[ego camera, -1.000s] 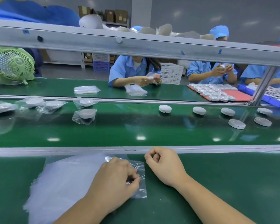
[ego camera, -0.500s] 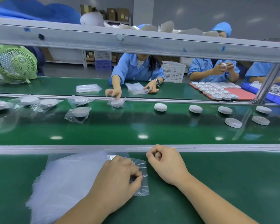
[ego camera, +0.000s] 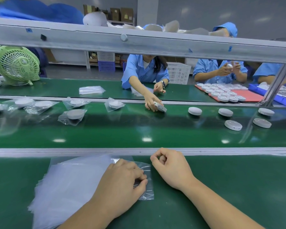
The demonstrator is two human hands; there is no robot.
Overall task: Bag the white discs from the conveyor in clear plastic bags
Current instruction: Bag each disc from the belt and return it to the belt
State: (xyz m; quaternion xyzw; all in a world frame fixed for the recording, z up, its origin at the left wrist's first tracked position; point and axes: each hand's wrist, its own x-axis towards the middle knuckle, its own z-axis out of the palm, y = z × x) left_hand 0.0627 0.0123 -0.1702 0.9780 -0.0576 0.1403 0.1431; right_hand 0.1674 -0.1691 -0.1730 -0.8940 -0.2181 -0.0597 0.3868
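Head camera, looking down across a green workbench. A stack of clear plastic bags (ego camera: 69, 184) lies in the foreground and is the reference point here.

The left hand (ego camera: 122, 184) rests on the stack's right edge. Its thumb and fingertips pinch the top bag (ego camera: 145, 194), as they did a second ago, and the bag is not yet lifted or opened. Just right of the stack, the right hand (ego camera: 170, 169) lies curled in a fist holding nothing, also unmoved.

Beyond the stack runs the conveyor belt (ego camera: 139, 128). Bare white discs (ego camera: 195, 111) sit on it, beyond and to the right of the stack, and have drifted left over the last second. Bagged discs (ego camera: 75, 114) lie on the belt straight beyond the stack.

Beyond the stack's right edge is a worker opposite (ego camera: 145, 71). Half a second ago this worker set down a bagged disc, and now grips a bare disc (ego camera: 160, 106).

The next bare discs appear to be coming within reach, so the pinched bag probably needs opening soon.
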